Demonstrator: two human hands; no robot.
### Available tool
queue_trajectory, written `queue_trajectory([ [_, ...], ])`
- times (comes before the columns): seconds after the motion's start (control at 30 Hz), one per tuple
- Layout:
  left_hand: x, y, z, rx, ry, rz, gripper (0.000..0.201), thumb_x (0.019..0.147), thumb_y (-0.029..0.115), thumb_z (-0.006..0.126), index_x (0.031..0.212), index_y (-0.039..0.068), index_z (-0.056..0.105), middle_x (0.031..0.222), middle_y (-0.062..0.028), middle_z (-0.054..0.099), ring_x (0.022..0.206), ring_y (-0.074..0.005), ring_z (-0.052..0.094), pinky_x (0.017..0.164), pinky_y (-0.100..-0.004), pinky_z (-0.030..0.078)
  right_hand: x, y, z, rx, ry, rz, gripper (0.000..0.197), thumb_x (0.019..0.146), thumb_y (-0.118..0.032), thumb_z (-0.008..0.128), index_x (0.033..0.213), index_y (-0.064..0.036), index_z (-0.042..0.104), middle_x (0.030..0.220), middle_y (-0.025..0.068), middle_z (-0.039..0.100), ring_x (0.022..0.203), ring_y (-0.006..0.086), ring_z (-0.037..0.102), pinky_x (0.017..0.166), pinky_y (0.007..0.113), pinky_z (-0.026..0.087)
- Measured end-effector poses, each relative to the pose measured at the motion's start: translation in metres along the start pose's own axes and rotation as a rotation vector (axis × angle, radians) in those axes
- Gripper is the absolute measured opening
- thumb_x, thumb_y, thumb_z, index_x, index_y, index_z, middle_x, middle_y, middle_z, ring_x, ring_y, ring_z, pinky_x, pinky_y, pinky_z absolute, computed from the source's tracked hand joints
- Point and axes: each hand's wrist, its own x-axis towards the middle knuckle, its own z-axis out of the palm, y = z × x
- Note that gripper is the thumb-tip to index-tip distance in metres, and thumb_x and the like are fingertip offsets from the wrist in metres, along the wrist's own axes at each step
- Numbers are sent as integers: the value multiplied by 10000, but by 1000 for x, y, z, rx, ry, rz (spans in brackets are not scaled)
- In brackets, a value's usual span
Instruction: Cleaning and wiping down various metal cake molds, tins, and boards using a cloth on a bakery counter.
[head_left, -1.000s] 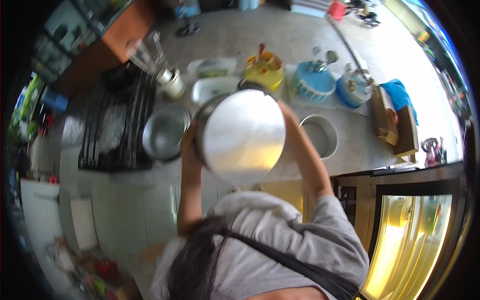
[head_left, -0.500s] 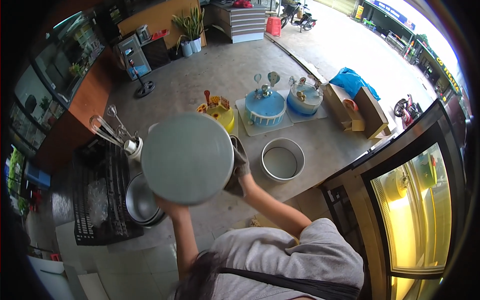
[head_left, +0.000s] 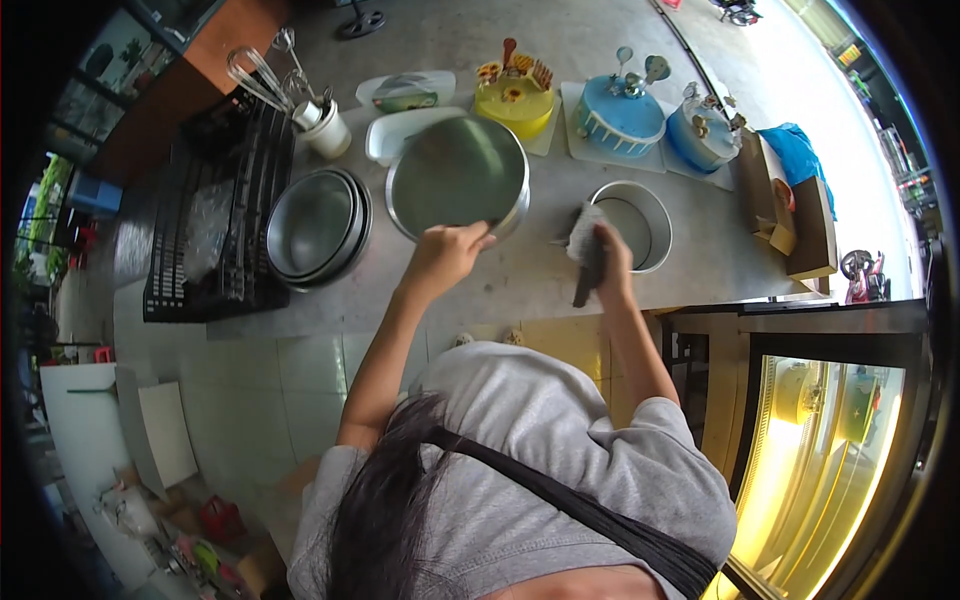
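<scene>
A large round metal cake pan (head_left: 459, 170) faces up at the middle of the table, where I cannot tell if it rests on something. My left hand (head_left: 448, 258) is closed on its near rim. To the right, my right hand (head_left: 614, 262) grips a grey cloth (head_left: 590, 238), which hangs down darker at its lower end. This hand is close to the near left side of an open, tall-walled cake ring or tin (head_left: 657, 232), partly covering it. Left of the large pan sit several nested round pans (head_left: 312, 222).
Three decorated cakes, one yellow (head_left: 515, 108) and two blue (head_left: 622, 118), stand along the far edge. White plastic containers (head_left: 385, 138) lie behind the pan. A whisk holder (head_left: 327, 135) and black crate (head_left: 215, 215) are left; an opened cardboard box (head_left: 808, 238) is right.
The large pan has come down from in front of me and now shows its inside. My right hand has left it and moved right with the cloth. The view has shifted lower.
</scene>
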Motion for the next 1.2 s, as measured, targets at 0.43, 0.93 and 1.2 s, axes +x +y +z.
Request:
queue_trajectory([
  [0.43, -56, -58, 152, 86, -198, 243, 192, 810, 123, 516, 976, 93, 607, 792, -48, 641, 743, -193, 608, 689, -322, 443, 42, -17, -158, -947, 259, 142, 728, 686, -558, 639, 848, 151, 600, 736, 140, 612, 636, 163, 576, 598, 273, 453],
  [0.93, -68, -49, 138, -1, 30, 27, 554, 791, 296, 586, 1285, 134, 396, 1310, -76, 403, 1231, -273, 338, 1058, -430, 189, 60, -12, -149, -780, 241, 60, 186, 654, -127, 570, 633, 58, 565, 543, 60, 527, 460, 156, 496, 429, 307, 367],
  [1.2, -219, -148, 158, 444, 418, -905, 701, 848, 384, 501, 1393, 120, 149, 1427, -139, 165, 1312, -352, 141, 1033, -477, 202, 9, -40, -32, -708, 25, 126, 154, 692, -123, 577, 685, 29, 549, 603, 30, 512, 488, 112, 476, 456, 264, 358],
])
